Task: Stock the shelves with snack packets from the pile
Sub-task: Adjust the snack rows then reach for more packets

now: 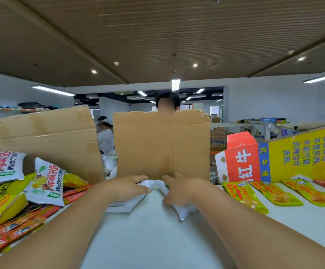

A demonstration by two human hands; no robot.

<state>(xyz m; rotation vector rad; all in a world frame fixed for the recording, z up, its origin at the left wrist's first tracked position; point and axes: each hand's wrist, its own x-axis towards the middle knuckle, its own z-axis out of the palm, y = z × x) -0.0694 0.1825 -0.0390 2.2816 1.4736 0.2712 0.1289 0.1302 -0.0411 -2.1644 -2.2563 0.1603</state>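
The white foil snack packets (186,210) sit at the middle of the white shelf top (157,239), right up against the foot of an upright brown cardboard sheet (148,146). Both hands are on them: the left grip (127,188) has its fingers curled over one flat packet, and the right grip (178,194) is clenched on a puffier one whose crimped end sticks out below the palm. The likeliest trouble, as I judge it, is slippage. The film looks slick and air-filled, so a packet could squirt out of a tight squeeze or topple once let go. Pressing too hard could also crush the contents or strain a seam. The packets look crumpled where the two hands meet, with bits of green and dark print showing, and I cannot tell whether more than two are bunched there. A push forward could also tip the cardboard sheet, which seems only to lean there. To the left, the loose pile of white, yellow and orange packets (45,181) slopes towards the left forearm and could slide if nudged. To the right lies a row of yellow-green sachets (274,195), with a red-and-yellow printed carton (293,156) behind them.
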